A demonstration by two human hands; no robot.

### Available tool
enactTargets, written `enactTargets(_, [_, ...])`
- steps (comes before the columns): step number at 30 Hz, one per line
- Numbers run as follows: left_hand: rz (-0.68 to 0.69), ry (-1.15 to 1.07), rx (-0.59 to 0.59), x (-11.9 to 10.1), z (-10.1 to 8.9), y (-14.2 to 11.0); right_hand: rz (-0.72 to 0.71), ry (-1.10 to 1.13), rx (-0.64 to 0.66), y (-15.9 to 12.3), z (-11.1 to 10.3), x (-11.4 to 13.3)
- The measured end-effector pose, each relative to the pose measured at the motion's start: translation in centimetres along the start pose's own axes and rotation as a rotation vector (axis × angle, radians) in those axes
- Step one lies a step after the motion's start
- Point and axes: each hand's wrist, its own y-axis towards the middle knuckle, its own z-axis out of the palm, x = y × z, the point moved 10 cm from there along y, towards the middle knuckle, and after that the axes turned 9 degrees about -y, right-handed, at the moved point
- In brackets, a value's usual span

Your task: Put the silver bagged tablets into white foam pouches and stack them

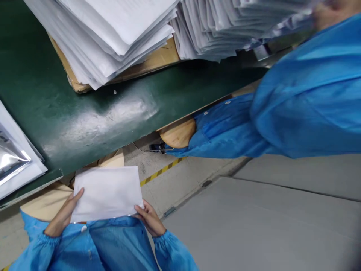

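A flat white rectangular packet (pixel 108 194), perhaps paper or a thin pouch, lies level between my two hands above my lap. My left hand (pixel 66 212) pinches its left edge, thumb on top and fingers hidden beneath. On the opposite side, my right hand (pixel 149 216) grips the lower right corner, with the thumb over the face. Beyond the packet is the edge of the green table (pixel 93 124). A silver foil bag (pixel 12 158) rests on white packets at the table's left.
A tall stack of white packets (pixel 113 41) sits on a cardboard piece (pixel 158 58); another stack (pixel 208 30) stands beside it. A co-worker's blue sleeve (pixel 313 82) reaches in from the right, above a wooden stool (pixel 180 133). Grey panels (pixel 270 222) fill the lower right.
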Motion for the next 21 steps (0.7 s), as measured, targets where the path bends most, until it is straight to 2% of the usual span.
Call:
enactTargets(2, [0.064,-0.04,-0.002,-0.9,1.4,1.5,-0.04,0.028,-0.044,1.4,-0.7,1.5])
enactTargets(5, [0.179,-0.102,-0.017,-1.9,3.0,3.5,-0.123,0.065,-0.192,2.8,-2.2,2.7])
enactTargets(8, [0.257,-0.135,-0.05,-2.3,3.2,4.8,-0.189,0.09,-0.334,2.5,-3.9,2.4])
enactTargets(11, [0.278,-0.145,-0.017,-2.6,3.2,5.6,-0.228,0.116,-0.404,2.4,-5.4,2.5])
enactTargets(14, [0.226,-0.138,0.075,-2.7,3.2,5.6,-0.245,0.145,-0.352,4.4,-5.5,4.4])
enactTargets(18, [0.143,-0.073,0.23,-1.8,3.2,4.5,-0.233,0.131,-0.156,8.6,-2.9,7.3])
enactTargets(21, [0.15,0.041,0.323,-0.8,3.3,3.6,-0.248,0.148,-0.129,10.0,-1.7,7.8])
